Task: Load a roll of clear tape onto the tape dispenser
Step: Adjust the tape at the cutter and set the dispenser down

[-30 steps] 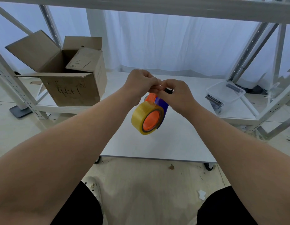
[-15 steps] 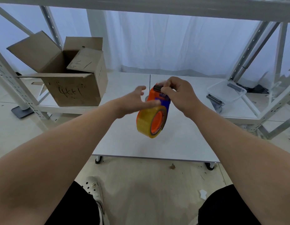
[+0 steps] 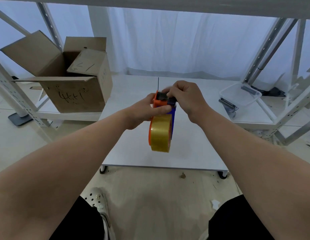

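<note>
The orange and blue tape dispenser [image 3: 161, 101] hangs in the air above the white table [image 3: 194, 153], its head pointing up and away from me. A yellowish clear tape roll [image 3: 160, 134] sits on its hub, edge-on to the camera. My left hand [image 3: 143, 111] grips the dispenser's orange left side, thumb across its front. My right hand [image 3: 185, 97] closes over the top of the head near the black cutter part; its fingertips hide what they pinch there.
An open cardboard box [image 3: 72, 80] stands on a low shelf at the left. A clear plastic tray [image 3: 241, 94] and a dark metal clip [image 3: 227, 103] lie at the right. Metal rack posts [image 3: 265, 49] frame both sides. My knees and a white shoe [image 3: 98, 201] are below.
My left hand, open and away from the dispenser half a second ago, has closed on its left side. The dispenser has turned so the roll faces me edge-on.
</note>
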Demonstrator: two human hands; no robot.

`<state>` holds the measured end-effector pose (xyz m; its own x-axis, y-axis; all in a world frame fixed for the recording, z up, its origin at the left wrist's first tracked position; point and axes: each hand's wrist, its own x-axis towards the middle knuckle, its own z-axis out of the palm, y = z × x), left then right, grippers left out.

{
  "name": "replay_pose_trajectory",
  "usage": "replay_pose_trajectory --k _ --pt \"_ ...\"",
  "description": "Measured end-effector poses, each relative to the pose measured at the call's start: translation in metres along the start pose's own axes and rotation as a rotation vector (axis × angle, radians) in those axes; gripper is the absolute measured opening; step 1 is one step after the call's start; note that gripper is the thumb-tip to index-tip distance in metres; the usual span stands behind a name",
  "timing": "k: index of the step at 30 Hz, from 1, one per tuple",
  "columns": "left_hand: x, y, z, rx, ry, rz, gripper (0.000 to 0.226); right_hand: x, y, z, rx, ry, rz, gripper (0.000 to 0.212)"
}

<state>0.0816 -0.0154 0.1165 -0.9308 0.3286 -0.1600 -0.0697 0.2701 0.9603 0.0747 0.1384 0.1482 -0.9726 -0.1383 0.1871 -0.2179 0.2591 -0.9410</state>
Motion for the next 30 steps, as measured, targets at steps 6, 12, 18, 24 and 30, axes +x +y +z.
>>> replay_pose_trajectory --k 6,12,18,24,30 --pt "-0.001 -0.004 -0.006 0.020 0.052 0.034 0.045 0.001 -0.001 -0.006 0.027 -0.053 0.008 0.025" --pt "-0.001 -0.006 -0.016 0.057 0.306 0.087 0.038 0.003 -0.003 -0.009 -0.116 0.146 -0.025 0.024" --pt "-0.004 -0.004 -0.022 -0.026 0.263 0.064 0.043 0.002 -0.002 -0.011 -0.063 0.109 0.042 0.016" --pt "-0.003 -0.007 -0.003 0.037 0.420 0.086 0.045 0.001 0.000 -0.009 -0.113 0.122 0.051 0.009" --pt "0.002 -0.006 0.004 -0.133 0.517 0.128 0.049 0.000 -0.006 -0.007 -0.052 0.062 0.022 0.016"
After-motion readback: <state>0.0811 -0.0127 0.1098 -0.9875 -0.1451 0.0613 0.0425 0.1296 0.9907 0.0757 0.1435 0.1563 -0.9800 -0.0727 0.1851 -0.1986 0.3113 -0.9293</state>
